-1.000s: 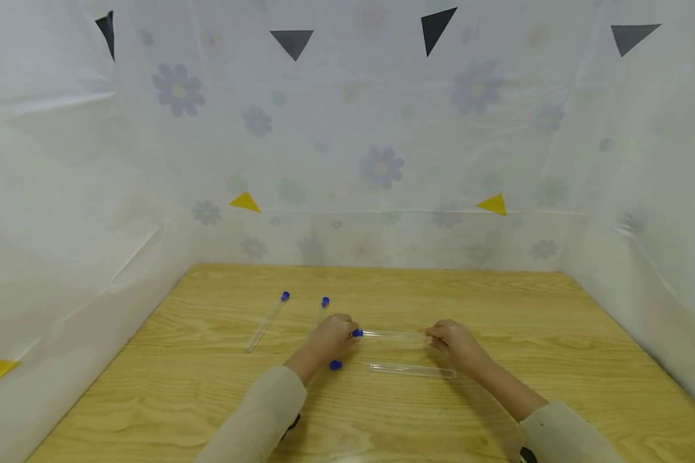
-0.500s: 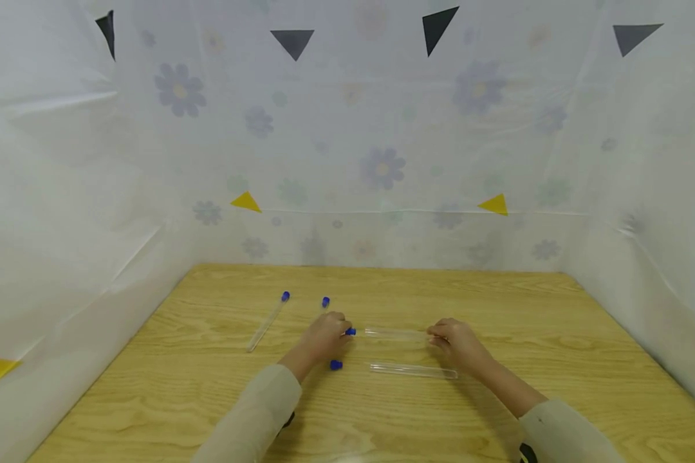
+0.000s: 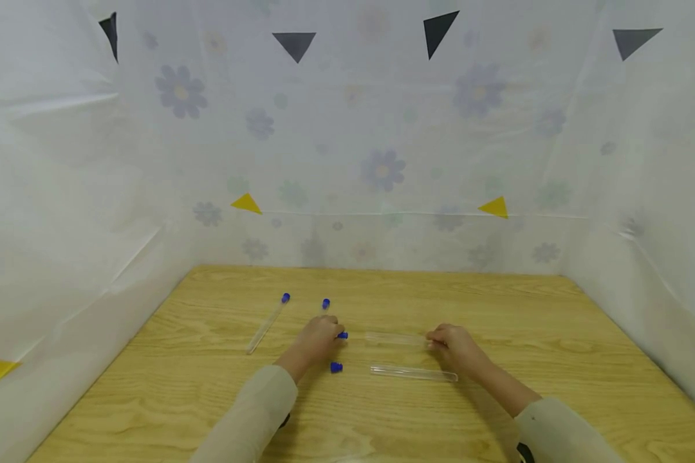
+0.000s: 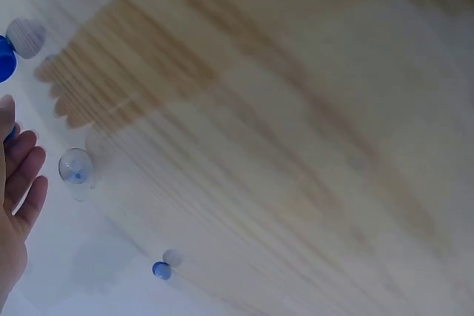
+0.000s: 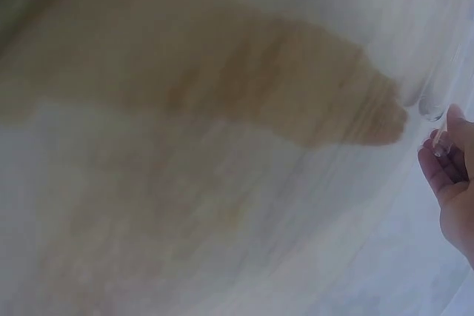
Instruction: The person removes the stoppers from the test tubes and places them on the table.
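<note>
Between the thumb and fingers of my left hand [image 3: 317, 341] is a small blue cap [image 3: 342, 335], off its tube. My right hand [image 3: 456, 346] pinches the closed end of a clear test tube [image 3: 394, 338], held level with its open mouth toward the cap. A short gap separates the two. Nearer me, a second uncapped test tube [image 3: 414, 373] lies on the table, and a loose blue cap [image 3: 336, 367] sits left of its mouth. In the right wrist view, the held tube's rounded end [image 5: 442, 144] shows at the fingers.
A capped tube [image 3: 266, 326] lies slantwise to the left on the wooden table [image 3: 150, 399]. Just beyond my left hand is another blue cap [image 3: 326, 303], whose tube is mostly hidden by the hand. White sheeting [image 3: 347, 238] walls the back and sides.
The blue cap has come away from the tube's mouth and moved left with my left hand. My right hand stays nearly in place with the tube.
</note>
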`<state>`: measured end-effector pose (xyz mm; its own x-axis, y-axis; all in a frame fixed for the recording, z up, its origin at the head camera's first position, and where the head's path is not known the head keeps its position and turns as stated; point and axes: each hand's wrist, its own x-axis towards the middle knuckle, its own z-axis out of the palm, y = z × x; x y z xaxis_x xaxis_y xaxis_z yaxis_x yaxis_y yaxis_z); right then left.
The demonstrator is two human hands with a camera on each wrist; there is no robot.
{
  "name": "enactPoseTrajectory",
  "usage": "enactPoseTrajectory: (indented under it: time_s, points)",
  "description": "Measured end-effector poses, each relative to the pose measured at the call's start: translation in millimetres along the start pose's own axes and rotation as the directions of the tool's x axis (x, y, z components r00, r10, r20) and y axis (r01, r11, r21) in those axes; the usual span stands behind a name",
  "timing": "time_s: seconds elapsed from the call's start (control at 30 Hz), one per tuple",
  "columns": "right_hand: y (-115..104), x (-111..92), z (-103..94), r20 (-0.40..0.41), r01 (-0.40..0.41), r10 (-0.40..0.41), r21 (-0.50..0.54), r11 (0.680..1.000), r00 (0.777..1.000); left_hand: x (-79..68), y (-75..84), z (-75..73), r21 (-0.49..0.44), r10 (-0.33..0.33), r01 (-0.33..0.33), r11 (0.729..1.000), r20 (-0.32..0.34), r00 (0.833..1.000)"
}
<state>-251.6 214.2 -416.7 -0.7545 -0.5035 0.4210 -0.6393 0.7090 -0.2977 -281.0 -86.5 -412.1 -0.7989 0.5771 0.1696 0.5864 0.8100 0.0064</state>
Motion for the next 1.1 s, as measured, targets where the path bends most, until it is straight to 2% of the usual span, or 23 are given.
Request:
enactPoseTrajectory:
  time_s: [0.33,0.9,1.1]
  points:
    - [7.2,1.7,6.9,0.013,0.016,-0.016,-0.016,1.0,1.0,-1.2,-1.9,1.6,0.108,0.011,-0.015,0.994,0.044,0.999]
    - [11.5,1.2,7.1,0.046,-0.036,0.035,0.019,0.999,0.998,1.1,1.1,0.5,0.162,0.014,-0.022,0.987,0.05,0.999]
    - [11.5,0.7,8.4,0.035,-0.034,0.034,0.007,0.999,0.999,0.9,1.0,1.9,0.167,0.009,-0.019,0.986,0.062,0.998]
